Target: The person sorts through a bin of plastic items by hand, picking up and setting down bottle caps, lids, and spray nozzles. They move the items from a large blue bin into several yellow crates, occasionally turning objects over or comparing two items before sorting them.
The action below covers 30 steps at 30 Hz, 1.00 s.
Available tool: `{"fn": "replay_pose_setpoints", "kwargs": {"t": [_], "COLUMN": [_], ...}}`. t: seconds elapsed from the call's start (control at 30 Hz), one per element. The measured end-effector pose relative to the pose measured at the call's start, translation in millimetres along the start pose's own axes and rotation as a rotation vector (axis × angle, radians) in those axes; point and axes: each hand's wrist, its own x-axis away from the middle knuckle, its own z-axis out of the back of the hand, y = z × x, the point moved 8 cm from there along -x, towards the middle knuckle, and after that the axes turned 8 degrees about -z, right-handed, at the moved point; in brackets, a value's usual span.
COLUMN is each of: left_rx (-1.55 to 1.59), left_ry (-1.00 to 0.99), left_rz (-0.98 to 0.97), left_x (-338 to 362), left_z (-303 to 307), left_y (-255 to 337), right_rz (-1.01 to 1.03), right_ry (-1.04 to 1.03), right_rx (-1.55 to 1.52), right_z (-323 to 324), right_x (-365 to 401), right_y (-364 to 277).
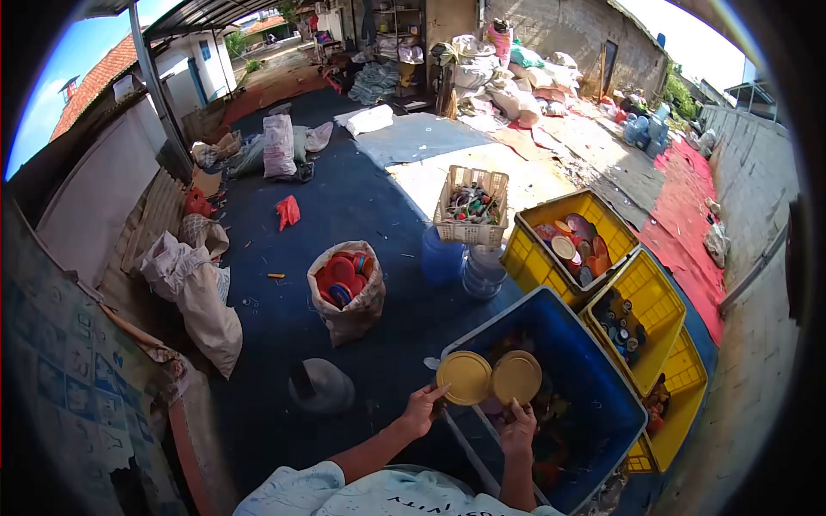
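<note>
My left hand (421, 411) pinches the edge of a round yellow lid (465, 378), held flat side up. With my right hand (518, 427) I grip a second lid (516, 377), a darker tan-yellow one with a ringed rim. The two lids sit side by side, their edges close together, above the near-left part of a big blue bin (594, 413). Inside the bin lie dim, mixed pieces, hard to make out in the shade.
A sack (348, 297) of red lids stands ahead on the left. Yellow crates (564, 206) with lids and small items line the right. A cream basket (473, 228) of small pieces rests on a blue drum (443, 258) and a clear water jug (484, 273). Filled sacks (516, 82) are heaped behind.
</note>
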Motion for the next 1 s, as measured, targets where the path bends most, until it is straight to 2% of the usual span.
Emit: {"fn": "replay_pose_setpoints", "kwargs": {"t": [0.07, 0.17, 0.23, 0.33, 0.43, 0.57, 0.83, 1.0], "left_rx": [0.097, 0.133, 0.186, 0.262, 0.289, 0.276, 0.137, -0.059], "left_ry": [0.035, 0.193, 0.221, 0.272, 0.323, 0.298, 0.203, -0.035], "left_rz": [-0.008, -0.086, -0.131, -0.164, -0.116, -0.023, 0.087, 0.171], "left_x": [-5, -3, -5, -17, -39, -78, -214, -295], "left_z": [44, 105, 140, 174, 185, 158, 92, 4], "left_y": [28, 82, 107, 123, 117, 105, 119, 154], "right_rz": [-0.014, -0.172, -0.250, -0.333, -0.341, -0.343, -0.202, 0.012], "right_ry": [-0.110, -0.147, -0.183, -0.164, -0.150, -0.045, -0.077, 0.017], "right_rx": [-0.002, 0.047, 0.076, 0.134, 0.164, 0.186, 0.027, -0.089], "right_z": [-42, -97, -124, -159, -161, -161, -183, -178], "right_x": [-14, -21, -24, -18, -35, -70, -191, -235], "right_y": [29, 75, 100, 119, 130, 127, 77, 11]}}
